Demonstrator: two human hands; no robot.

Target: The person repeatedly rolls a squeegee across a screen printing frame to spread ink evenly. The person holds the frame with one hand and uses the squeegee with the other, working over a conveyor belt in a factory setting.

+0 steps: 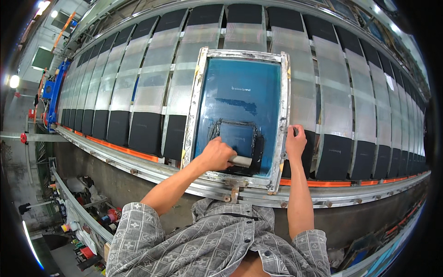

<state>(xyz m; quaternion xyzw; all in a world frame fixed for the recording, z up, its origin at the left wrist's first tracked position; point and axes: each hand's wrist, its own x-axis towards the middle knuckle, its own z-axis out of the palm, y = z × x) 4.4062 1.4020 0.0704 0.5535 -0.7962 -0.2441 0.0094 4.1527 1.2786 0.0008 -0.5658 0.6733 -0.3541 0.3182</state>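
Observation:
A printing screen with a pale metal frame and blue mesh lies over the flat boards in front of me. My left hand is closed around the light handle of a squeegee, low on the mesh. Black ink lies beside the squeegee and in a rough outline above it. My right hand is at the frame's right side, fingers curled together at its edge; whether they grip the frame or something small is unclear. Dark fabric pieces cover the near ends of the neighbouring boards.
A long row of pale boards runs left and right, with dark fabric also on their far ends. A metal rail with orange strips borders the near side. Blue machinery stands at the far left. Cluttered shelving sits lower left.

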